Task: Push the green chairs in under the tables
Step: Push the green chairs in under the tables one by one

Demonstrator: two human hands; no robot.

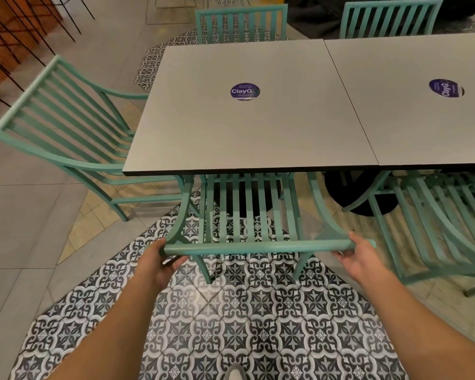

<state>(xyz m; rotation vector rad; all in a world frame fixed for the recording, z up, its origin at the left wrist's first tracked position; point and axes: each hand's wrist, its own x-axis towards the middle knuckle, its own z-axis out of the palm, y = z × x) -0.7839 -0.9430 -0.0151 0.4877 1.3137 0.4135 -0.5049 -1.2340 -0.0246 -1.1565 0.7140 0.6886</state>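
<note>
Gripping the top rail of the mint-green slatted metal chair [247,215] at frame centre, both hands are on the backrest: left hand [159,259] curls round the rail's left end, right hand [359,256] wraps the right end, thumb on top. Chair seat already sits partly under the near edge of the grey square laminate table [244,127] with the round purple sticker [245,91]; backrest still stands out from the edge.

Judgement: step in hand is the final shove. To do it well, push both ends evenly so the chair goes in straight, keep it centred between the table's edges, and watch the armrests against the tabletop underside and the black pedestal base [247,193] below.

Other green chairs: 1 at left of frame [66,124] angled, seat partly under; 1 at lower right [436,220] beside the second grey table [422,105], looks only partly in; 2 at the top [242,23] [390,19] on the far side. Patterned black-and-white tile floor [231,311] may catch the legs, so slide low and steady.
</note>
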